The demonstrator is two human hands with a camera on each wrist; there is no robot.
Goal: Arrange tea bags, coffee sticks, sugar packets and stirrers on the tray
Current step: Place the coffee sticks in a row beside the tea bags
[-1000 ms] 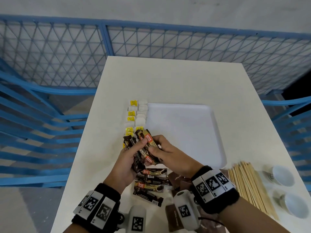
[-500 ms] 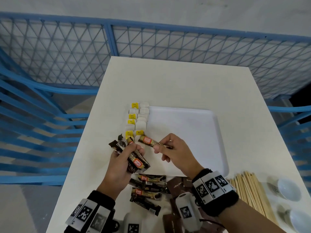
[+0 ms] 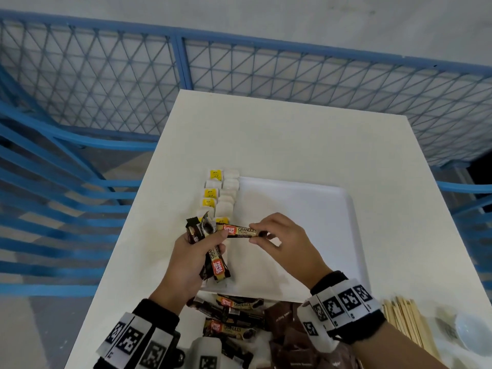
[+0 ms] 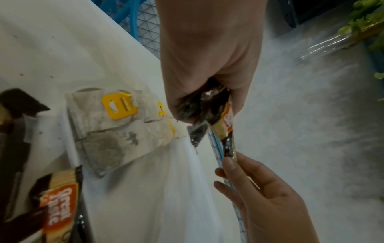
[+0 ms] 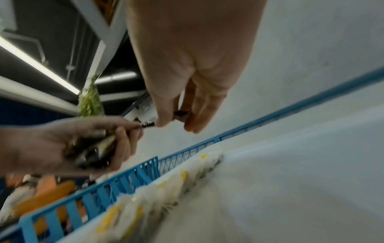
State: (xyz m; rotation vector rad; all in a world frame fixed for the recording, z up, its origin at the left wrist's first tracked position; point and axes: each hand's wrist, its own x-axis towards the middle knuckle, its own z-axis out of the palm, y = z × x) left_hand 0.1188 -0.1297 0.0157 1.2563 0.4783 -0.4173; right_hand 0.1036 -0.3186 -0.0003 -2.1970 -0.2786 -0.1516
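Observation:
My left hand [image 3: 197, 251] grips a bunch of brown coffee sticks [image 3: 213, 262] over the near left corner of the white tray [image 3: 319, 209]. Its thumb also touches one coffee stick [image 3: 241, 230] lying level above the tray. My right hand [image 3: 269, 233] pinches that stick's right end between thumb and fingers, as the left wrist view shows on the stick [image 4: 227, 139]. Tea bags with yellow tags [image 3: 221, 193] lie in a row along the tray's left edge. More coffee sticks [image 3: 234, 315] lie on the table in front of the tray.
Wooden stirrers [image 3: 407, 323] lie in a bundle at the right near corner, beside a white cup [image 3: 474, 334]. Dark brown packets [image 3: 287, 331] are piled near my right wrist. A blue mesh fence [image 3: 239, 75] surrounds the white table [image 3: 266, 134].
My right hand has drawn one stick out of the bunch and holds it level over the tray. The left hand with the bunch has shifted slightly left.

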